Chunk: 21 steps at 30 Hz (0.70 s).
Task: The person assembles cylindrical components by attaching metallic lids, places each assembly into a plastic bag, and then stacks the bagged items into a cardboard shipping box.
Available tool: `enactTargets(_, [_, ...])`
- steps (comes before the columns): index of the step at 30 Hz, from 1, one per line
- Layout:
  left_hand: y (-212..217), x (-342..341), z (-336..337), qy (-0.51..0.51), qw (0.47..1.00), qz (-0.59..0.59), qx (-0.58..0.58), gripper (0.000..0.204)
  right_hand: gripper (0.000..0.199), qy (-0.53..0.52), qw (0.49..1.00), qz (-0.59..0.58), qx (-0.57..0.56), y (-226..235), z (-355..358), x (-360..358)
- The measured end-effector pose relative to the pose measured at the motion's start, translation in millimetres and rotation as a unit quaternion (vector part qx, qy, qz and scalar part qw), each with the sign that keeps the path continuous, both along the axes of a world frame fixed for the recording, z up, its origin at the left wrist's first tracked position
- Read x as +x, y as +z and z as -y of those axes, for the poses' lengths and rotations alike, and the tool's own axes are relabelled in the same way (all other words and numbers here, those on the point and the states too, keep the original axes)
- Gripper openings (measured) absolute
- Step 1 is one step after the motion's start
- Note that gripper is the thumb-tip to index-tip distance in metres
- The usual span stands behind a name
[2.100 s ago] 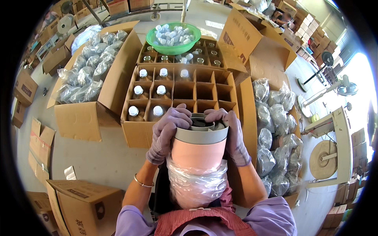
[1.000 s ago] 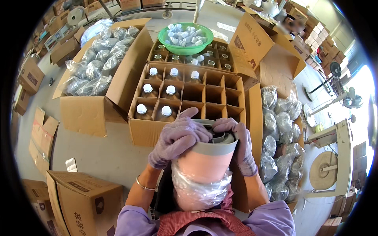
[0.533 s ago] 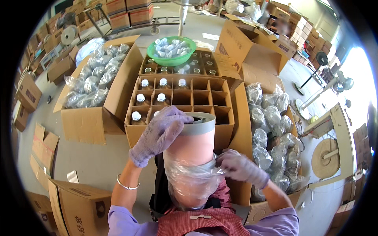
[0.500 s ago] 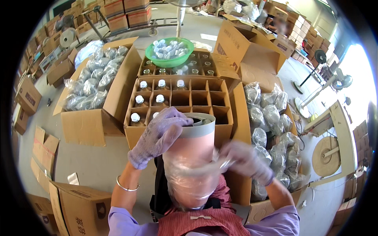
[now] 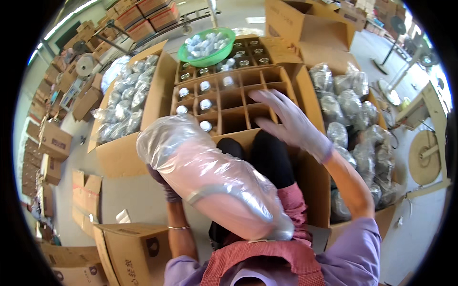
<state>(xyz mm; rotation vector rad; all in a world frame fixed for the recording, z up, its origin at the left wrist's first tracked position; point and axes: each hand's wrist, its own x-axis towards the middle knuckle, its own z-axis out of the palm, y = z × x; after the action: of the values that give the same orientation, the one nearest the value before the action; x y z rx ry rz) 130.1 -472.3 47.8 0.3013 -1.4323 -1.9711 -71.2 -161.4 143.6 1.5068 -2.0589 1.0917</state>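
Observation:
A large pink cylinder [image 5: 210, 178], covered in clear plastic film, lies tilted across my lap. My left hand [image 5: 163, 183], in a grey-lilac knit glove, supports its left end from beneath; most of its fingers are hidden. My right hand [image 5: 291, 119], gloved alike, reaches over the right side of a divided carton [image 5: 238, 107] with its fingers apart and nothing in them. White-capped bottles [image 5: 205, 105] stand in the carton's left compartments, while several compartments towards the right hold none.
A green bowl [image 5: 207, 61] of small whitish caps rests on a farther carton with bottles [image 5: 244, 62]. Plastic-wrapped bottles fill an open box at left [image 5: 126, 105] and another at right [image 5: 350, 102]. A closed brown carton [image 5: 136, 255] stands near left; fans stand far right.
The cylinder has tipped from upright to lying slanted, its far end to the left. My left hand left its grey rim and went beneath. My right hand let go of the film and moved forward.

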Motion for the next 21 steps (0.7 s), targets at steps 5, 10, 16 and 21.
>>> enactTargets(5, [-63.6,18.1,-17.2,0.002,0.961,0.031,0.273,0.059,0.058,0.065,0.975,-0.065,0.205,-82.7,-43.2,93.1])
enactTargets(10, [-63.6,6.2,-26.6,-0.007,0.955,0.075,0.289,0.054,0.043,0.158,0.977,-0.096,0.103,-87.3,-46.8,94.6])
enactTargets(16, [36.9,-117.9,-53.0,-0.147,0.977,0.09,0.123,0.048,0.028,0.136,0.988,0.005,0.069,-63.7,-88.0,66.7])
enactTargets(21, [93.3,-243.0,-183.3,-0.306,0.946,0.097,0.042,0.043,0.027,-0.097,0.878,0.457,-0.1,-53.3,-223.2,93.6])
